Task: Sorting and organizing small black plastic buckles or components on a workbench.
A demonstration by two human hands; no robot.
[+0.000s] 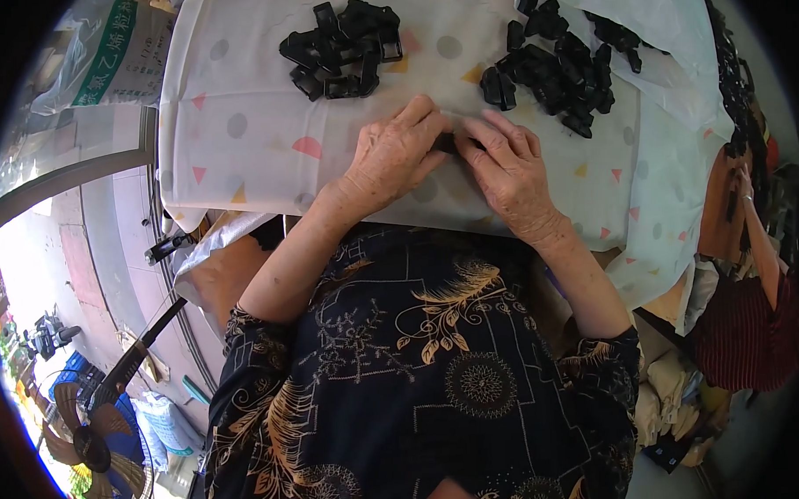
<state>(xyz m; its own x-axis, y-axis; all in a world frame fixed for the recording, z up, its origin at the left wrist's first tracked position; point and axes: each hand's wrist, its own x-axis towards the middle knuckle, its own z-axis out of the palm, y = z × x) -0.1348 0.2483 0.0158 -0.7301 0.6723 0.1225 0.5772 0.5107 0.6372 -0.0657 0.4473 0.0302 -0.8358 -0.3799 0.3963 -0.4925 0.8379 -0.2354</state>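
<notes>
My left hand (398, 146) and my right hand (508, 169) meet over the near part of the table, fingertips bent toward each other. Between them shows a small black plastic part (446, 144), mostly hidden by the fingers. Both hands are closed on it, the right fingertips slightly blurred. Beyond my left hand lies a loose pile of black plastic parts (344, 47), angular and frame-like. A larger heap of similar black parts (556, 72) spreads at the far right, past my right hand.
A pale patterned cloth (263, 131) covers the table. Translucent plastic sheeting (657, 56) lies at its right side. A printed plastic sack (115, 53) stands at the far left, a fan (91, 449) at the lower left. Another person in a dark red garment (746, 339) is at the right.
</notes>
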